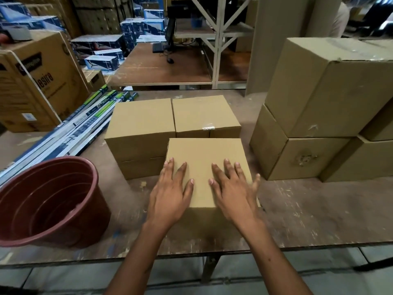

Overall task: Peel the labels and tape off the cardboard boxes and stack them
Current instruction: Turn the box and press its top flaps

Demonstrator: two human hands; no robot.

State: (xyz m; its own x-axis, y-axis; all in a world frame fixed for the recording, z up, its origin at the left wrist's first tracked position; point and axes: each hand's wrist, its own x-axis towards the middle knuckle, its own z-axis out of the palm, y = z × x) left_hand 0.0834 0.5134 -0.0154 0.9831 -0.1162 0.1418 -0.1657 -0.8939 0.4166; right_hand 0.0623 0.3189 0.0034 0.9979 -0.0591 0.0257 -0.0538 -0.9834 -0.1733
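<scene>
Cardboard box lies under both palms: left hand, right hand, fingers spread flat on top. Two small boxes behind; one bucket.

plain tan boxes, reddish-brown bucket, scuffed brown table.

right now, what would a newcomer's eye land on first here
Both hands, left hand and right hand, lie flat and spread on the near box at the table's front centre. A big red tub sits empty at the left, and large stacked boxes rise at the right.
</scene>
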